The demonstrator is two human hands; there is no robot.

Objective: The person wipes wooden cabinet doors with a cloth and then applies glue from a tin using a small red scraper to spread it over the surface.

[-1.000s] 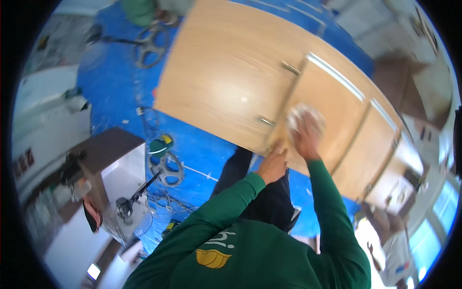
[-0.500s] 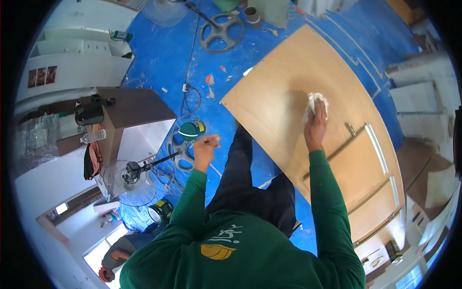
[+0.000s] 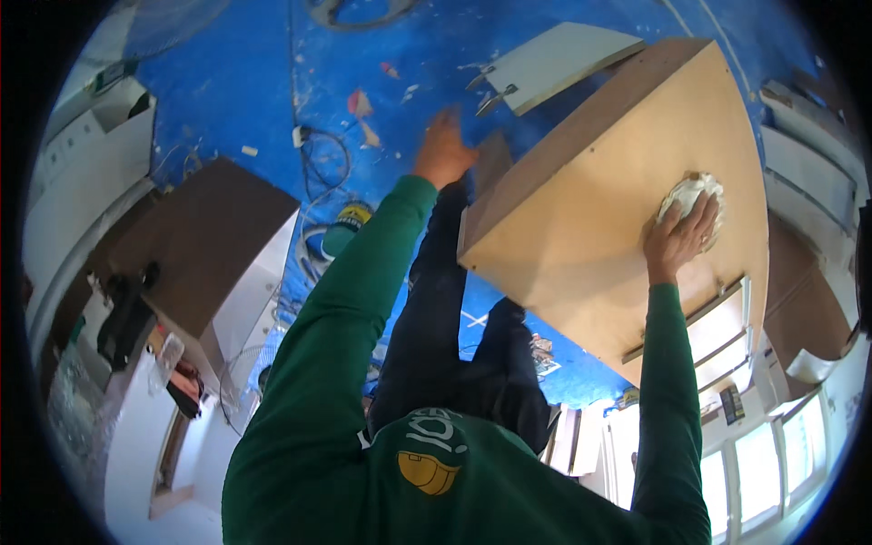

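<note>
Showing blurred in head view: left hand [image 3: 443,153], just left of the wooden cabinet [image 3: 609,218]. Thumb stands away from its fingers; how far those are spread, cannot tell. Contact with the cabinet also unclear. Right sleeve [image 3: 670,363] hides part of the cabinet's lower face. Grey ring-shaped base [image 3: 359,20], upper left of the cabinet, cut off by the top edge.

Containers: green tin [image 3: 346,223], left of the cabinet, partly behind the left sleeve [image 3: 345,309]; contents not visible. Brown box unit [image 3: 204,245], farther left of the cabinet; interior hard to make out.

White cloth [image 3: 692,188]: crumpled, lying against the right part of the cabinet's pale face, under the right hand [image 3: 677,236]. Fingers slightly parted over the cloth; whether they pinch it, cannot tell. Cabinet face: smooth, pale wood, shaded in patches; brown side faces left. Light panel [image 3: 563,65] with two metal hinges lies on blue floor [image 3: 236,100], just beyond the cabinet's upper left side.
</note>
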